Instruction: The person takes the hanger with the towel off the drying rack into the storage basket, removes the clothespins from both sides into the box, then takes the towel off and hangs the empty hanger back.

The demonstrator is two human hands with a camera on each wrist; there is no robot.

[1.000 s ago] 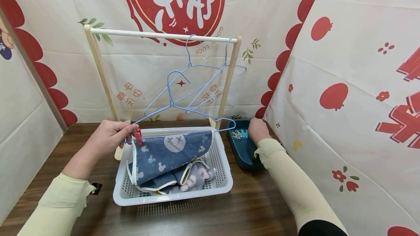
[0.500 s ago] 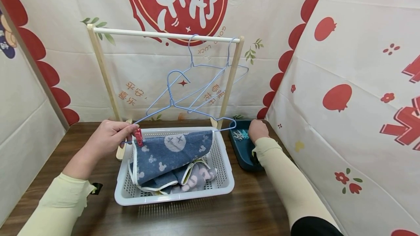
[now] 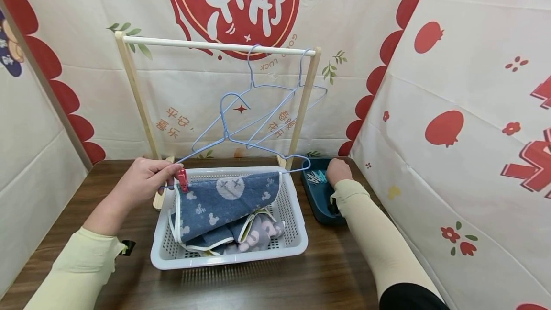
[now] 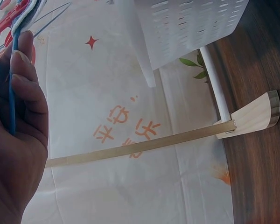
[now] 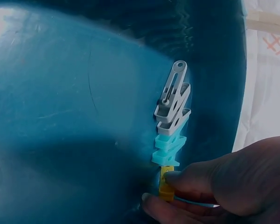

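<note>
My left hand (image 3: 148, 178) grips the left end of a blue wire hanger (image 3: 225, 132), its fingers curled round the wire. Beside those fingers a red clothespin (image 3: 182, 181) clips a blue patterned towel (image 3: 224, 204) to the hanger's lower bar. The towel drapes down into a white basket (image 3: 228, 261). Over at the right, my right hand (image 3: 338, 171) reaches into a dark teal tray (image 3: 320, 207). In the right wrist view its thumb and finger pinch a yellow clothespin (image 5: 166, 184), at the end of a row of turquoise (image 5: 165, 157) and grey clothespins (image 5: 172, 88).
Behind the basket stands a wooden rack with a white rail (image 3: 189, 43). Two more blue hangers (image 3: 252, 78) hang from its right part. A grey and pink folded cloth (image 3: 258, 236) lies in the basket. Printed fabric walls (image 3: 430, 80) enclose the table.
The head view has shifted slightly and my right forearm has moved a little to the left. The left hand, hanger and towel hold their place.
</note>
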